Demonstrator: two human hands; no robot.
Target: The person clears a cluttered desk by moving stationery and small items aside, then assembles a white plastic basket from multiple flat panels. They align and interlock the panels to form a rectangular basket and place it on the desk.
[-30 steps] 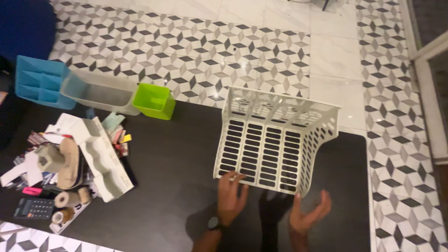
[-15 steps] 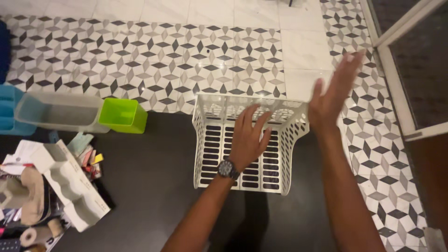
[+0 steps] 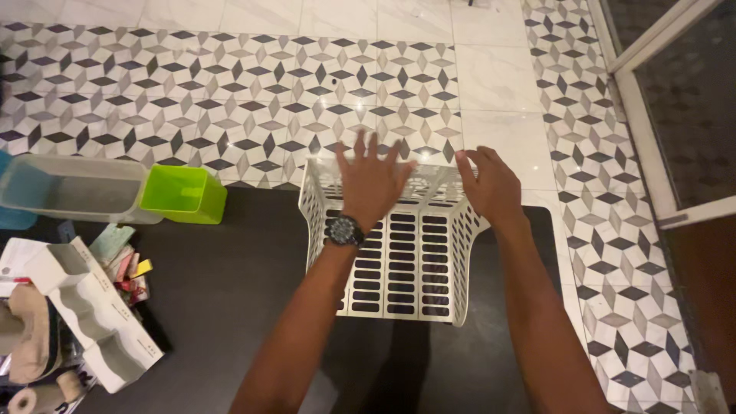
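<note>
A white slotted plastic basket (image 3: 406, 261) stands on the black table (image 3: 230, 291) near its far edge. My left hand (image 3: 369, 180), with a wristwatch on the wrist, is spread flat with fingers apart over the basket's far rim. My right hand (image 3: 491, 184) is curled over the basket's far right corner and grips the rim there. Both forearms reach across the basket from the near side.
A lime green bin (image 3: 184, 193), a clear bin (image 3: 73, 188) and a blue organizer's corner (image 3: 6, 207) line the table's far left edge. A white cardboard organizer (image 3: 96, 310) and cluttered stationery lie at the left. Patterned floor tiles (image 3: 230, 84) lie beyond; a door frame (image 3: 652, 146) stands right.
My left hand slid from the basket's floor up to its far rim. My right hand came down from the air and closed on the far right corner. The view shifted slightly.
</note>
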